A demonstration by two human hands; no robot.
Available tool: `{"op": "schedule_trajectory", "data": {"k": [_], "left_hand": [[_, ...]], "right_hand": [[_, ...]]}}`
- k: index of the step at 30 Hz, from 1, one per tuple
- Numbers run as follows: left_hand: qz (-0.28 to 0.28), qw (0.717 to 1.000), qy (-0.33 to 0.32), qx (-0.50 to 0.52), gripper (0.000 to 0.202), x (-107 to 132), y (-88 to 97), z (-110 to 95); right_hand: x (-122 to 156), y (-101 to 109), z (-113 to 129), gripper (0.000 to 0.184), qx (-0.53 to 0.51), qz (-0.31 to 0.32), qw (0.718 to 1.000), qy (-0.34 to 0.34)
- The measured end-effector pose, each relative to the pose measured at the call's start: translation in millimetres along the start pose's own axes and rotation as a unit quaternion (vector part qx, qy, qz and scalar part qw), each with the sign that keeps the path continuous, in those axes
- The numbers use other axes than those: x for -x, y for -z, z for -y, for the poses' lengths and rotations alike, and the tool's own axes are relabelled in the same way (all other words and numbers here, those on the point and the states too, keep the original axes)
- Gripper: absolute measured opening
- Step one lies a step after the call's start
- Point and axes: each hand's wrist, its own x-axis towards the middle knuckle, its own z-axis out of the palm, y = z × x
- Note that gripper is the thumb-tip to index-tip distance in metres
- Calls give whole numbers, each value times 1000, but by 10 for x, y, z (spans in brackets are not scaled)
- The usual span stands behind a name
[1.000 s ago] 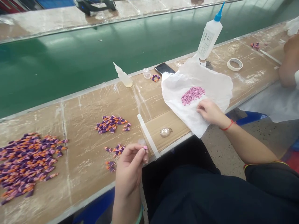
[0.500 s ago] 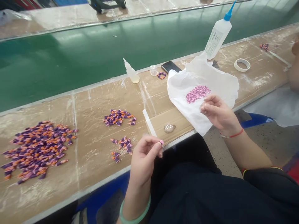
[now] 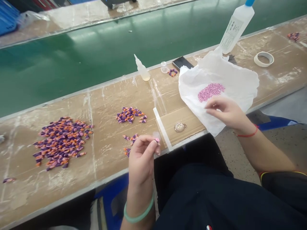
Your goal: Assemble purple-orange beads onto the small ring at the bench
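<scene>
The person's left hand (image 3: 141, 158) holds a small pink-faced piece (image 3: 157, 140) pinched between thumb and fingers near the front edge of the brown cardboard-covered table (image 3: 105, 95), just beside a flat white strip (image 3: 163, 129). The right hand (image 3: 226, 112) hovers over a crumpled white sheet (image 3: 240, 75), near a patch of tiny pink grains (image 3: 211, 91), its thumb and forefinger narrowly spaced; whether they hold anything cannot be told. Between the hands lies a clear round object (image 3: 179, 126).
</scene>
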Motion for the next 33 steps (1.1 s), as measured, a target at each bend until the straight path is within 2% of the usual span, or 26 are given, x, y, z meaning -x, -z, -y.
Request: {"op": "schedule_trajectory", "data": {"k": [2, 4, 7, 11, 19, 28, 30, 33], "left_hand": [[-17, 1000, -3, -6, 24, -4, 36, -25], [-18, 1000, 1, -5, 26, 8, 48, -18], [-12, 1000, 13, 4, 27, 41, 44, 36], [-10, 999, 30, 11, 26, 65, 70, 109], [-17, 999, 45, -12, 25, 27, 131, 122], [-10, 999, 45, 3, 27, 4, 106, 100], [-7, 999, 41, 7, 26, 0, 109, 104], [-2, 999, 37, 12, 25, 3, 105, 115]], "right_hand": [[-131, -74, 45, 7, 93, 135, 984, 73], [-305, -191, 58, 8, 154, 214, 956, 125], [-550, -386, 24, 9, 207, 274, 924, 168], [-714, -550, -51, 9, 211, 327, 901, 191], [-736, -635, -119, 17, 202, 350, 891, 209], [-732, -444, -108, 8, 179, 235, 944, 146], [-729, -435, -111, 8, 178, 247, 941, 147], [-737, -457, -103, 10, 211, 294, 919, 155]]}}
